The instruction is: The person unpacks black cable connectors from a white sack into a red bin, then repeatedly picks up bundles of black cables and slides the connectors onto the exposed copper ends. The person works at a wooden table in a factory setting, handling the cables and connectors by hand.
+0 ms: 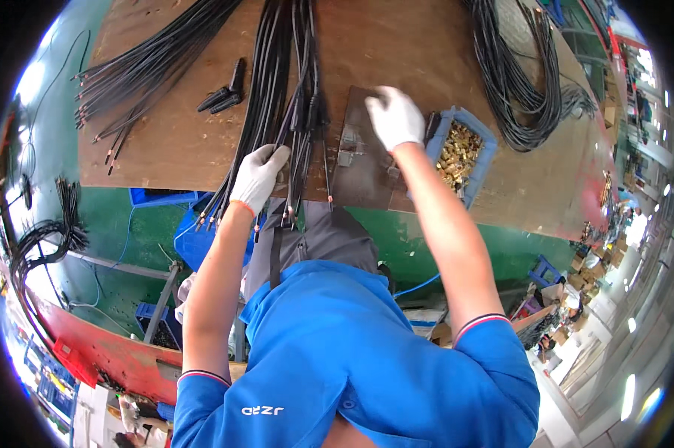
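Blue sleeves frame the bottom. Left hand closes on hanging cables, mid-frame; right hand, grip curled, contents unclear, presses the metal plate beside the tray of brass fittings. Fitting step; next needs cable-end alignment.

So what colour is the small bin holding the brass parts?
Blue. The bin shows best in the head view, beside the right hand.

Gloves on left hand and right hand were white. Cables black with copper-red tips. Desk brown. Bin blue, fittings inside brass-gold. Plate dark grey. Shirt blue, cuffs striped red and white. Floor green.
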### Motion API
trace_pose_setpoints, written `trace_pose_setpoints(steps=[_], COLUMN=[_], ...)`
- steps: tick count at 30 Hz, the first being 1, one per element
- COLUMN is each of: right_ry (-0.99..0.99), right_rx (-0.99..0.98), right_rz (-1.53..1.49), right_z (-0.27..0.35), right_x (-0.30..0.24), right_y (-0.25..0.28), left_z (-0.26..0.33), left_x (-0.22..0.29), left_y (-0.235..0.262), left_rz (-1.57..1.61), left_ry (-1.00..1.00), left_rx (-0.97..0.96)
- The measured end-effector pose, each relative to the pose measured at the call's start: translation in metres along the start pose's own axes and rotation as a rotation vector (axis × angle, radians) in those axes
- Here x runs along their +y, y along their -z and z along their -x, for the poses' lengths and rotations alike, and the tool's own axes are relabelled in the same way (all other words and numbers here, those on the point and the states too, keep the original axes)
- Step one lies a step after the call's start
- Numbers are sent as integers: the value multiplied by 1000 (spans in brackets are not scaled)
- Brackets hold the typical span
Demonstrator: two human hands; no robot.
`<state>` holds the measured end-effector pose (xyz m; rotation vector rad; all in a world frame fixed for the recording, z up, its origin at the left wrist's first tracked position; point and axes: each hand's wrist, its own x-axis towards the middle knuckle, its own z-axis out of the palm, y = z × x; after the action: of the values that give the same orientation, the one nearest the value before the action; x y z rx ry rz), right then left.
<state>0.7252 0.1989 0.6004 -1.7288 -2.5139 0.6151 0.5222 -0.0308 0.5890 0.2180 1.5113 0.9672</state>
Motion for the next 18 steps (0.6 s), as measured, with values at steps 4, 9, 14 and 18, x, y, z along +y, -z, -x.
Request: trace_pose_setpoints(steps=[4,9,14,18], right_ry=[-338,-353,-416,-427], right_rx=[-292,-409,-369,-303], right_rz=[481,595,532,510], right_z=[-10,-28,-40,-48], right_x=[79,81,91,108], right_y=[33,14,3,-7], left_z=[5,11,12,16], left_x=[3,9,7,14], left_y=[-8,-18,-17,-21], left_rz=[-80,-66,-39,65], left_ry=[15,11,60,103], left_rx=[31,41,39,33])
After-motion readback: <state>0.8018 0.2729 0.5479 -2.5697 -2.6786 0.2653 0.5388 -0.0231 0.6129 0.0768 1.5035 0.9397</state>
